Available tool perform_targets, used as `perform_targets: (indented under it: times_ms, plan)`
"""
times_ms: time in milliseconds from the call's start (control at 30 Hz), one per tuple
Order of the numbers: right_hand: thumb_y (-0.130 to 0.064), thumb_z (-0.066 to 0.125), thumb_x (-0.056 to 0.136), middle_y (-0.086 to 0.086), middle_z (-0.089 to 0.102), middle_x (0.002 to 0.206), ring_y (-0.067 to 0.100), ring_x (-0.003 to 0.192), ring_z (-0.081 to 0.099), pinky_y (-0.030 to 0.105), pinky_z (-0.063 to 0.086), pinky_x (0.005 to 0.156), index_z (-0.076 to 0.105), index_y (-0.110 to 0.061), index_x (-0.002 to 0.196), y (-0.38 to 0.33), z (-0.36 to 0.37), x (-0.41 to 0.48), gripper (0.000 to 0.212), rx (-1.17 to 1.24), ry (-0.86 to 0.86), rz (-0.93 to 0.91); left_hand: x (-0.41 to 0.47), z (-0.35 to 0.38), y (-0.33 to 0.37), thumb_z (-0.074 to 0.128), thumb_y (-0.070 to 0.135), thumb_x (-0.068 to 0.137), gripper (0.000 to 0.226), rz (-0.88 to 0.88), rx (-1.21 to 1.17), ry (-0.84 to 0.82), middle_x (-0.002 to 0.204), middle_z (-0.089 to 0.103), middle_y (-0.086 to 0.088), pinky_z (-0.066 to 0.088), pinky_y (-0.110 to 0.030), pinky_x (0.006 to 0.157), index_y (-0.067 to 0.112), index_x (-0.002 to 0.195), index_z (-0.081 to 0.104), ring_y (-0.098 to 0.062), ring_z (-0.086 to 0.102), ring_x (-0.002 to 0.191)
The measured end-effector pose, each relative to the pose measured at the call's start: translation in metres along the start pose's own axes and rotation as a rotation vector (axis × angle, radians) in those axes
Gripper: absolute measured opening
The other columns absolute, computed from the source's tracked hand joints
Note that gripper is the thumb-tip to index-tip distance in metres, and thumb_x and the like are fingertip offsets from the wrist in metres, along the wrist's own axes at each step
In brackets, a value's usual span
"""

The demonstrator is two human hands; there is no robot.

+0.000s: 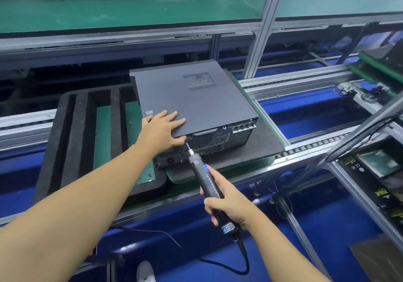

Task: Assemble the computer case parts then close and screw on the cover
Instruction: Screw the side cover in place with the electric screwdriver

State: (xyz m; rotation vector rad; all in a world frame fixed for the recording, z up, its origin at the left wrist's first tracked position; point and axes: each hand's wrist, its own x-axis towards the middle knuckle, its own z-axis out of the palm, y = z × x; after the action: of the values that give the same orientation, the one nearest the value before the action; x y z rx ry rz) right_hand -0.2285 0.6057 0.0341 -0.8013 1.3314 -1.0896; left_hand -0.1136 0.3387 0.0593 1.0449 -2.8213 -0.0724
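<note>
Computer case (209, 142) lies closed on a dark pad (261, 144) on the roller line (305, 148) (green-matted shelf (130, 7) above); my left grip (162, 129) presses spread on its cover (174, 94), right grip (229, 203) wraps the screwdriver (202, 172).

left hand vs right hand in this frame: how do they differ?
The left hand lies flat on the cover, fingers spread; the right hand grips the screwdriver. The left hand touches the case; the right hand is off it, nearer the camera, with only the bit reaching the case's rear. Both are bare and work at the same rear corner.
</note>
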Motion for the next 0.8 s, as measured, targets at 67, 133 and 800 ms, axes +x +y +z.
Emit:
perform_targets:
  times_ms: [67, 133, 800]
  plan:
    - [-0.009, 0.068, 0.079, -0.005, 0.063, 0.100, 0.021, 0.067, 0.057, 0.034, 0.052, 0.054, 0.039, -0.061, 0.144, -0.009, 0.003, 0.004, 0.088, -0.005, -0.006, -0.026, 0.001, -0.001, 0.003, 0.046, 0.069, 0.087, 0.066, 0.023, 0.040, -0.017, 0.159, 0.033, 0.010, 0.020, -0.051, 0.115, 0.045, 0.147, 0.038, -0.020, 0.026, 0.148]
    - [-0.009, 0.068, 0.078, -0.003, 0.063, 0.102, 0.023, 0.067, 0.056, 0.034, 0.052, 0.053, 0.039, -0.060, 0.145, -0.017, 0.008, 0.010, 0.089, 0.005, -0.021, -0.041, -0.002, -0.001, 0.001, 0.050, 0.061, 0.091, 0.061, 0.050, -0.016, -0.038, 0.159, 0.033, 0.008, 0.016, -0.049, 0.116, 0.040, 0.148, 0.040, -0.019, 0.024, 0.149]
    - [0.002, 0.042, 0.103, -0.003, 0.041, 0.157, 0.020, 0.133, 0.051, 0.042, 0.044, 0.113, 0.014, -0.033, 0.161, -0.028, 0.290, 0.129, 0.073, -0.279, -0.378, 0.012, -0.284, -0.023, -0.114, 0.064, 0.049, 0.088, 0.028, -0.792, -1.863, 0.232, 0.090, 0.069, -0.001, 0.044, -0.026, 0.056, 0.030, 0.105, 0.073, -0.015, 0.061, 0.067]
